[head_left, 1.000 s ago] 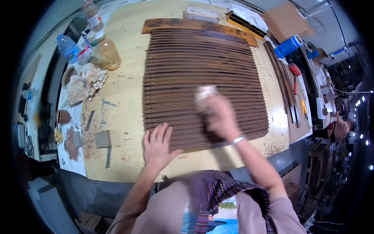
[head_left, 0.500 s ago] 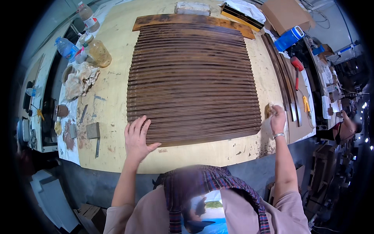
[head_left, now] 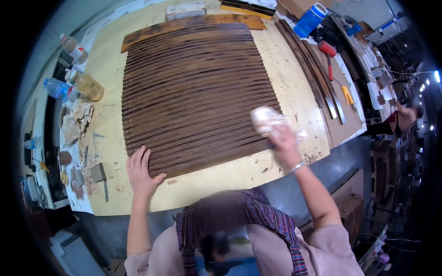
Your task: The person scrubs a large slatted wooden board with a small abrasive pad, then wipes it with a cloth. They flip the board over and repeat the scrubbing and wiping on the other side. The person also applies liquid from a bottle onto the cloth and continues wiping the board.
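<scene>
A wide dark-brown wooden panel of ridged slats (head_left: 198,92) lies flat on the pale worktable (head_left: 221,177). At its near left corner, my left hand (head_left: 142,172) rests on the edge with fingers spread and thumb along the front. A crumpled whitish cloth (head_left: 266,118) is gripped in my right hand (head_left: 285,143), over the panel's near right corner. Motion blurs the cloth and the fingers somewhat. Beyond the panel's far edge lies a lighter brown board (head_left: 193,26).
Plastic bottles (head_left: 56,88), a jar of yellowish liquid (head_left: 90,86) and a stained rag (head_left: 77,122) stand left. On the right are long dark strips (head_left: 317,69), a red mallet (head_left: 328,57), a yellow-handled tool (head_left: 347,95) and a blue jug (head_left: 311,20). Another person (head_left: 403,119) is far right.
My right hand has brought the cloth from beside the panel leftward onto its right edge. My left hand stays at the near left corner. The whole view has shifted and tilted.
</scene>
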Demonstrator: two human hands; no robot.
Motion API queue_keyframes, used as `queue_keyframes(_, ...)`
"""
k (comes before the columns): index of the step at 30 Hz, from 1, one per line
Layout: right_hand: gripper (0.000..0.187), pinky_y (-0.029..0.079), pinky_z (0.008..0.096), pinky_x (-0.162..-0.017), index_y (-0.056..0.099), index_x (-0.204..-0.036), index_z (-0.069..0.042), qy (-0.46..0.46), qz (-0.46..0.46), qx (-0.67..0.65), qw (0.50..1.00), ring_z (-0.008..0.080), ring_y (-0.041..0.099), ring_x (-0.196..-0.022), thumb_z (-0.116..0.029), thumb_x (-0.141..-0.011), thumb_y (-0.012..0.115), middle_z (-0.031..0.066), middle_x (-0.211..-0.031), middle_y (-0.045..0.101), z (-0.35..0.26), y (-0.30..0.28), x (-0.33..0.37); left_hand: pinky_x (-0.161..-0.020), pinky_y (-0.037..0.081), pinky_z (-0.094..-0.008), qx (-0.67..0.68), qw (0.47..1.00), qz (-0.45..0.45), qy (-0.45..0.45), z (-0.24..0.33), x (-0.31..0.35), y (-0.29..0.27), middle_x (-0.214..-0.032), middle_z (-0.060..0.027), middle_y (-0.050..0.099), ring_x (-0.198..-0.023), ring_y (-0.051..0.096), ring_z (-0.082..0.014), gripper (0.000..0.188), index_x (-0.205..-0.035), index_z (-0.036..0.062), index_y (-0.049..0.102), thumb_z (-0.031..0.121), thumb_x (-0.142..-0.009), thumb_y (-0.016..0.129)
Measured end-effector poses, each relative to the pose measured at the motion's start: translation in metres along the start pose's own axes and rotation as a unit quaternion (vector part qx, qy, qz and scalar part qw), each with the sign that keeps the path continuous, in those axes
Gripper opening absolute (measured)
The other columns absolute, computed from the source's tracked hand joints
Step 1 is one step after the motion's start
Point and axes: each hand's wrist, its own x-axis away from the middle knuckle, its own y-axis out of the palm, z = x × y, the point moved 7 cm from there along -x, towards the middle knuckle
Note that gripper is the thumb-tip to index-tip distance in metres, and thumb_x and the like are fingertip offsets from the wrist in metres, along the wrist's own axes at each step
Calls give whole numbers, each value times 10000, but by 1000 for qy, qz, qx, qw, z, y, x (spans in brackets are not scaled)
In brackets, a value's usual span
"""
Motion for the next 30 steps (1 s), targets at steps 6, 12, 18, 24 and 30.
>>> queue_keyframes(6, 471, 461, 437, -1059, 664, -1205, -15, 272, 216, -68, 935, 361, 558, -1226, 69, -770, 505, 186, -1303, 613, 90, -64, 39, -1192, 253, -517, 35, 999, -2, -24, 12, -4, -5, -1533, -146, 443, -1425, 374, -371, 934, -1467, 73, 466, 414, -680, 835)
queue_keyframes(12, 835, 276, 425, -1221, 396, -1539, -50, 166, -46, -486, 857, 325, 320, -1497, -294, -837, 778, 196, -1602, 360, -94, 9, -65, -1162, 388, -426, 418, 907, -48, 26, 150, -69, 26, -1511, -226, 470, -1402, 462, -381, 782, -1492, 9, 447, 177, -806, 784)
queue_keyframes(18, 1272, 178, 576, -1228, 328, -1557, -56, 146, -157, -36, 976, 384, 192, -1536, -527, -539, 927, 217, -1652, 222, -41, 43, -40, -1039, 447, -513, 279, 933, 28, 226, 210, -87, 25, -1166, -161, 671, -1074, 662, -330, 573, -1338, 137, 624, 27, -780, 693)
queue_keyframes(24, 1350, 187, 520, -1241, 287, -1587, -103, 120, -191, 4, 974, 347, 212, -1536, -464, -461, 938, 121, -1668, 242, -52, 59, -36, -1135, 295, -590, 99, 977, 47, 182, 100, -15, 29, -1281, -105, 674, -1251, 615, -255, 504, -1287, 231, 690, 78, -806, 685)
queue_keyframes(30, 1325, 182, 521, -1244, 276, -1593, -111, 119, -189, 10, 975, 332, 210, -1537, -457, -496, 933, 122, -1667, 241, -52, 58, -38, -1099, 340, -622, 82, 993, 87, -15, -53, 62, -33, -1274, -163, 655, -1276, 580, -315, 524, -1332, 162, 658, 64, -817, 660)
